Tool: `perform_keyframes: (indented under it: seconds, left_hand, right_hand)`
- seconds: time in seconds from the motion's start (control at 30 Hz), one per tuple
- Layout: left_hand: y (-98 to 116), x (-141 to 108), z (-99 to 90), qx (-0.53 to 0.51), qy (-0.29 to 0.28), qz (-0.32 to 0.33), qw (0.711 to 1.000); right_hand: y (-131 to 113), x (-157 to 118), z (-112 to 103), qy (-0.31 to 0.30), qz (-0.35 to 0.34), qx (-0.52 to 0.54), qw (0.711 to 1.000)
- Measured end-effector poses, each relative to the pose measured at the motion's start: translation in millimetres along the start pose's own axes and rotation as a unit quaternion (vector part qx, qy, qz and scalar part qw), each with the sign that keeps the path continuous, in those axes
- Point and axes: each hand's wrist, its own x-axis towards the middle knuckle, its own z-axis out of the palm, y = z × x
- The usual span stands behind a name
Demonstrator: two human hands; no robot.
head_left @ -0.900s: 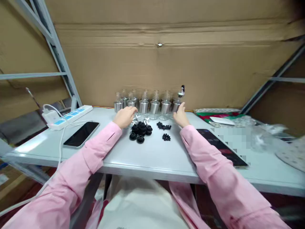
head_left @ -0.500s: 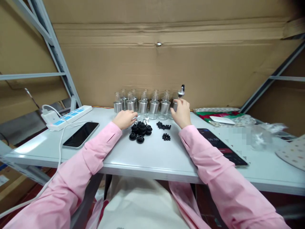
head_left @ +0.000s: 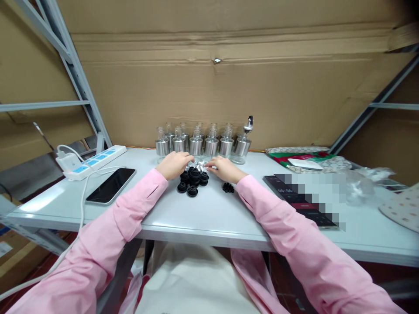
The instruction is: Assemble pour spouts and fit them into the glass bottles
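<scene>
My left hand (head_left: 176,165) is over the left side of a small heap of shiny pieces (head_left: 199,165), its fingers bent together; what they hold, if anything, is hidden. From the other side my right hand (head_left: 225,168) reaches to the same heap, fingers stretched and slightly apart, with nothing visible in them. Black ringed stoppers (head_left: 194,176) lie piled just in front of the shiny pieces. Behind both hands stand rows of glass bottles with metal bands (head_left: 211,145). The rightmost bottle (head_left: 242,146) carries a black-tipped pourer (head_left: 249,124) in its neck.
Small black parts (head_left: 228,187) lie near my right wrist. A phone (head_left: 111,186) and a power strip (head_left: 98,161) with a white cable are at left. Another device (head_left: 299,203) with a lit screen lies at right, beside plastic wrap (head_left: 356,185). Cardboard (head_left: 229,96) closes the back.
My right hand has left the rightmost bottle and moved left to the shiny heap, its forearm now covering some small black parts. My left hand has shifted slightly right.
</scene>
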Motion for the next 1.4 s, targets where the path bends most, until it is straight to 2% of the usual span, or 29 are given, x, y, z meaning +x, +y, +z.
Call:
perform_keyframes:
  seconds: [0.1, 0.27, 0.43, 0.53, 0.63, 0.77, 1.0, 1.1, 1.17, 1.23, 1.4]
  left_hand:
    - [4.5, 1.8, -0.8, -0.045, 0.038, 0.020, 0.998]
    - [5.1, 1.9, -1.3, -0.072, 0.038, 0.050, 0.995]
    - [3.3, -0.3, -4.3, -0.063, 0.124, 0.035, 0.990]
    - [5.7, -0.5, -4.6, -0.059, 0.175, 0.029, 0.982]
    - [9.0, -0.2, -3.6, -0.072, 0.194, 0.043, 0.977]
    - [13.1, -0.9, -3.9, -0.106, 0.223, 0.059, 0.967]
    - [17.8, -0.8, -0.8, -0.121, 0.270, 0.094, 0.951]
    - [21.2, 0.1, 3.1, -0.140, 0.272, 0.113, 0.945]
    - [24.4, -0.1, 5.5, -0.158, 0.274, 0.121, 0.941]
    - [27.6, -0.7, 7.5, -0.165, 0.271, 0.134, 0.939]
    - [33.1, -2.4, 8.8, -0.150, 0.246, 0.140, 0.947]
  right_hand:
    - [-3.9, -0.9, 0.0, -0.006, 0.006, -0.022, 1.000]
    - [-7.3, -2.2, -2.4, 0.012, 0.011, -0.021, 1.000]
    - [1.7, -3.3, -12.6, 0.053, 0.028, 0.071, 0.996]
    - [8.5, -6.8, -25.0, 0.085, 0.042, 0.182, 0.979]
    - [10.7, -11.6, -35.9, 0.075, 0.062, 0.333, 0.938]
    - [6.9, -15.8, -40.9, 0.020, 0.082, 0.494, 0.865]
    - [-3.6, -21.2, -43.9, -0.095, 0.042, 0.638, 0.763]
    - [-8.5, -23.3, -44.5, -0.137, 0.020, 0.664, 0.734]
    - [-10.6, -24.1, -43.5, -0.153, 0.009, 0.665, 0.731]
    - [-11.6, -24.5, -42.3, -0.164, 0.005, 0.648, 0.743]
    - [-12.4, -24.9, -43.6, -0.151, 0.009, 0.569, 0.808]
